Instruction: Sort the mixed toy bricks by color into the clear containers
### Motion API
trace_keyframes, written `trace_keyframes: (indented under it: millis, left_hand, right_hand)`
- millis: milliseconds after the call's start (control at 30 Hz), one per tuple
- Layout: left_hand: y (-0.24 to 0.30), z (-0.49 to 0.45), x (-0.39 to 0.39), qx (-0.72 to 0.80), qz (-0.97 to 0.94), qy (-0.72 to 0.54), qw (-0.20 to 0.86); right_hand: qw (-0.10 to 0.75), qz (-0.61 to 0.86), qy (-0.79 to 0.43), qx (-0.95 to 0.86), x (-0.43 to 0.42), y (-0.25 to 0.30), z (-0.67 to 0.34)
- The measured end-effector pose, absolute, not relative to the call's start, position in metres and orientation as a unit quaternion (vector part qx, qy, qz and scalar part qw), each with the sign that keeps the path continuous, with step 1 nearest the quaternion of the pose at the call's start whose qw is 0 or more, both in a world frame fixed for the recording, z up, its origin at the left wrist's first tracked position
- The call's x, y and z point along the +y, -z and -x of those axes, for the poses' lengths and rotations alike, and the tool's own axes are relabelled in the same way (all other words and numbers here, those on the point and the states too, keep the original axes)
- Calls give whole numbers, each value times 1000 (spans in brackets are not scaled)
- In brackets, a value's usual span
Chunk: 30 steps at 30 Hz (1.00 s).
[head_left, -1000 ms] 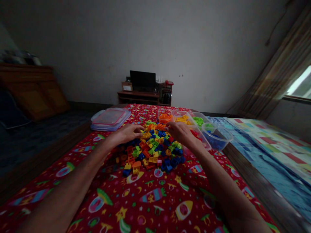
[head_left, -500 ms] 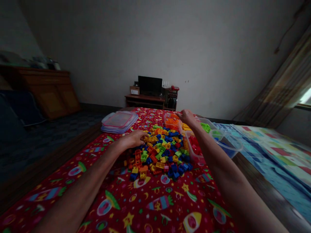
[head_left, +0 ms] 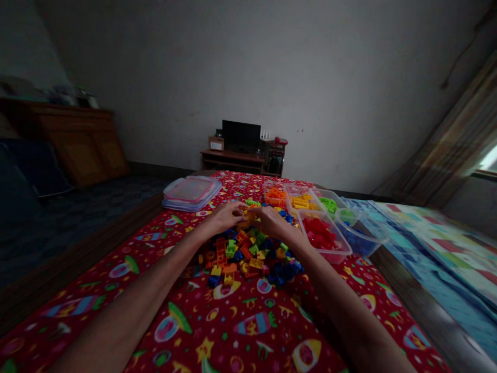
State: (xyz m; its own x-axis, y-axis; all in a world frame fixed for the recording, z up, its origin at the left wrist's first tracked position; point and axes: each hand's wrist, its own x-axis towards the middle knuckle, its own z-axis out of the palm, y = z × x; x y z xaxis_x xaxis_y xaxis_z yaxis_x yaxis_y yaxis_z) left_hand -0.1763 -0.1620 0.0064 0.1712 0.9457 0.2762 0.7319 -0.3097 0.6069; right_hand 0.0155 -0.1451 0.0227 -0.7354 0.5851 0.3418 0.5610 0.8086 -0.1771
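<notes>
A heap of small plastic bricks in blue, orange, yellow, green and red lies on the red patterned cloth. Both my hands rest on the heap's far side, fingertips almost meeting. My left hand has its fingers curled into a pinch on an orange-yellow brick. My right hand is curled too, fingers closed over bricks I cannot single out. Clear tubs stand to the right: orange bricks, yellow bricks, green bricks, red bricks, blue bricks.
Stacked tub lids lie at the cloth's far left. A bright patchwork mat covers the surface to the right. Against the back wall a low stand holds a dark screen. A wooden cabinet stands at the left.
My right hand has come back from over the orange and yellow tubs to the heap, meeting my left hand. The left hand shifted slightly forward and right.
</notes>
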Motion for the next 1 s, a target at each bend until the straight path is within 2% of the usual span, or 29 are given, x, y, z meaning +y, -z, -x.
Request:
trace_keyframes:
  millis: [67, 133, 367, 533, 633, 767, 1000]
  left_hand:
    - [-11, 173, -164, 548, -735, -333, 219]
    - [-14, 172, -166, 542, -737, -336, 224]
    - [-20, 189, -164, 575, -746, -328, 75]
    - [-22, 214, -162, 640, -704, -306, 42]
    - [-16, 227, -160, 671, -688, -274, 37]
    - [1, 233, -155, 689, -685, -230, 62]
    - [20, 230, -150, 702, -680, -202, 68]
  right_hand:
    - [185, 302, -26, -935, -146, -22, -15]
    - [169, 319, -13, -933, -146, -24, -17]
    - [178, 446, 53, -875, -127, -45, -51]
    - [186, 572, 121, -790, -80, -59, -94]
    - [176, 621, 113, -755, -59, -59, -116]
    - [170, 635, 96, -747, -46, -53, -131]
    - [242, 610, 83, -750, -46, -49, -125]
